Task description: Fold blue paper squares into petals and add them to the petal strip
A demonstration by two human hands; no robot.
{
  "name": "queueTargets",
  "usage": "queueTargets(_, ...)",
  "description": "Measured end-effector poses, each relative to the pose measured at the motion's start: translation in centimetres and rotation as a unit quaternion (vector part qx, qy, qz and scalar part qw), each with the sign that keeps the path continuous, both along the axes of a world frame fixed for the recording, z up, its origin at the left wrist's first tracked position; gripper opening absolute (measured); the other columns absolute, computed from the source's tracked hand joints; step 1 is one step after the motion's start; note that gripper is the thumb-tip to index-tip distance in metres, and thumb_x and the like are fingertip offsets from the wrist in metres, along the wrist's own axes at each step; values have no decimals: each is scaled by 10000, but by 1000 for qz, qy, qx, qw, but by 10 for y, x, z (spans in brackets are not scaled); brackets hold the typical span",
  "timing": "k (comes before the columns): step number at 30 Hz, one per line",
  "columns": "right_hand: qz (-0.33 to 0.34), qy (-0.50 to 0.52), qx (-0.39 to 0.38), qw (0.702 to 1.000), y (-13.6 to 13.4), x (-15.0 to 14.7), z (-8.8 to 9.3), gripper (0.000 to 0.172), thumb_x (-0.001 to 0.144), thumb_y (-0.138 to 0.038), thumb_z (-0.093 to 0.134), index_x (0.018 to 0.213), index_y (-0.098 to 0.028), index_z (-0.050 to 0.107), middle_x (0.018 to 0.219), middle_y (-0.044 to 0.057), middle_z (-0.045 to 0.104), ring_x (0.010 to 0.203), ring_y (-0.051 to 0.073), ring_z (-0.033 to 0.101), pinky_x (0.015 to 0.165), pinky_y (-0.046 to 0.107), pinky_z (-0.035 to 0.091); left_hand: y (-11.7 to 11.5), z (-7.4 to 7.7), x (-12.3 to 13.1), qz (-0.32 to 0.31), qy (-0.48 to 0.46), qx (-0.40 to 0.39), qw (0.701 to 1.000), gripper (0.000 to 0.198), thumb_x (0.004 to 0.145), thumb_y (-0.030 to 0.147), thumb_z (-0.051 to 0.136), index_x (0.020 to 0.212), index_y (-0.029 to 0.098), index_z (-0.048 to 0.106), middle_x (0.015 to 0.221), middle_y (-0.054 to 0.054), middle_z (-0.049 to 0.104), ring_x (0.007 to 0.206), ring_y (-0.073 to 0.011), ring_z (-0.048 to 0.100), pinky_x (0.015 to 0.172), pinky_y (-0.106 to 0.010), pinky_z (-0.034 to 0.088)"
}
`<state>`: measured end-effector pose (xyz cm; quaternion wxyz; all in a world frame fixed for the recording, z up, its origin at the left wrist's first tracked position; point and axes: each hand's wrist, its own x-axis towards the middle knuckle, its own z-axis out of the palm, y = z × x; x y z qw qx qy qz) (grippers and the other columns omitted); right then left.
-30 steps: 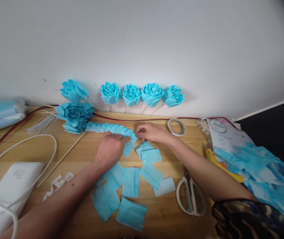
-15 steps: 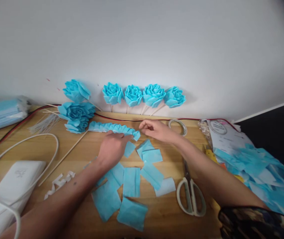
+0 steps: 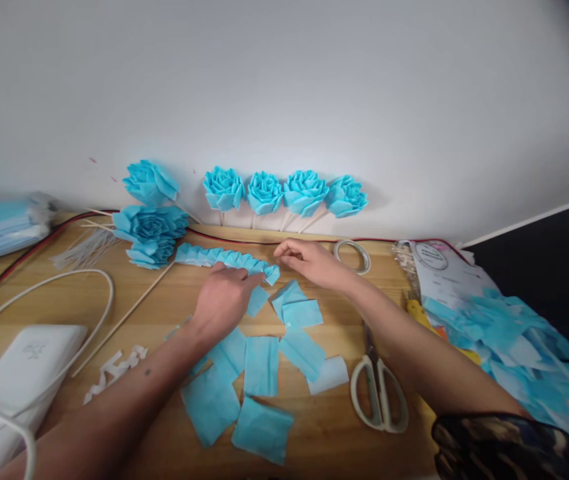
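A row of folded light-blue petals [image 3: 204,255], joined into a strip, lies across the table. My left hand [image 3: 222,293] rests over its right part, index finger stretched along it toward the end petal and pressing it down; the other fingers are bent beneath and partly hidden. Just beyond the strip's right end is my right hand [image 3: 307,260], its fingers curled and the thumb close to the index finger. Whatever is in that pinch is too small to make out. Loose blue squares [image 3: 261,367] of thin fabric-like material are spread in front of both hands.
Blue flowers on sticks [image 3: 305,193] lean on the wall, with others [image 3: 152,227] at left. A tape roll [image 3: 352,257], scissors [image 3: 378,393], a yellow cutter [image 3: 417,312] and blue scraps [image 3: 524,347] are at right. A white power bank [image 3: 32,373], cable [image 3: 109,293] and thin stick [image 3: 124,319] occupy the left.
Both hands keep nearly the same position at the strip's right end. The whole view has shifted slightly, so everything appears a little further left.
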<state>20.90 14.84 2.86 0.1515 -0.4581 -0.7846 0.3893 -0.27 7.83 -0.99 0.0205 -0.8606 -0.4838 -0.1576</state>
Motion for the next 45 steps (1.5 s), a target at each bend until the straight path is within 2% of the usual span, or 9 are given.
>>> queueTargets(7,-9,-29,-32,999,10,-5,-10,191,905,-174,462,973,-173,640,846,20,700,731,119,634,692,230,442,1,-1,1,-5,18,-4,1000,363,868,75,473,1111,227,696,673,-34,642,656,-205,604,665,-352,349)
queueTargets(18,33,-165,52,984,22,-32,-16,51,800,-183,637,780,-191,683,759,10,696,703,133,607,592,217,347,-2,2,2,-9,37,-24,999,353,851,83,474,1088,220,696,669,-46,638,649,-194,602,672,-343,362)
queueTargets(23,-4,-68,-80,995,18,-21,-11,51,826,-189,590,784,-173,615,662,-23,632,607,101,583,556,188,400,-3,1,2,-13,30,-23,999,377,852,75,462,1117,224,686,690,-49,643,667,-212,607,684,-354,373)
queueTargets(27,-53,45,-199,978,10,-13,-11,58,852,-201,559,812,-164,579,665,-27,606,570,84,582,540,180,468,-5,2,3,-19,31,-11,999,359,857,79,466,1112,211,680,706,-56,650,700,-226,617,691,-359,375)
queueTargets(34,-46,90,-194,976,0,-11,-11,195,869,-248,574,1051,-177,586,787,-11,631,640,84,590,567,182,506,-10,8,4,-19,51,1,999,331,860,93,479,1104,210,670,695,-51,645,689,-220,622,700,-359,382)
queueTargets(37,-63,85,-197,975,-1,-14,-11,271,831,-175,607,1099,-166,570,750,-15,635,613,82,585,552,180,495,-10,8,3,-20,45,3,999,335,862,96,481,1110,208,676,705,-57,659,700,-236,634,706,-372,392)
queueTargets(40,-91,110,-201,969,-1,-16,-11,295,783,-103,620,1071,-164,590,707,-24,646,569,74,572,535,176,475,-9,5,0,-14,-10,-10,1000,366,860,83,464,1121,207,689,710,-62,681,701,-230,644,706,-363,406)
queueTargets(42,-110,139,-200,964,-1,-16,-12,298,766,-98,626,1055,-166,599,681,-31,649,539,71,564,522,177,465,-9,4,-4,9,-104,-25,994,392,864,77,429,1123,198,698,786,-75,720,751,-222,660,729,-349,425)
queueTargets(45,-130,178,-196,955,-3,-15,-15,298,750,-101,623,1041,-166,606,653,-42,645,510,68,554,507,179,455,-9,5,-8,65,-286,-73,953,389,888,135,402,1138,180,697,1004,-86,742,881,-211,670,776,-315,456)
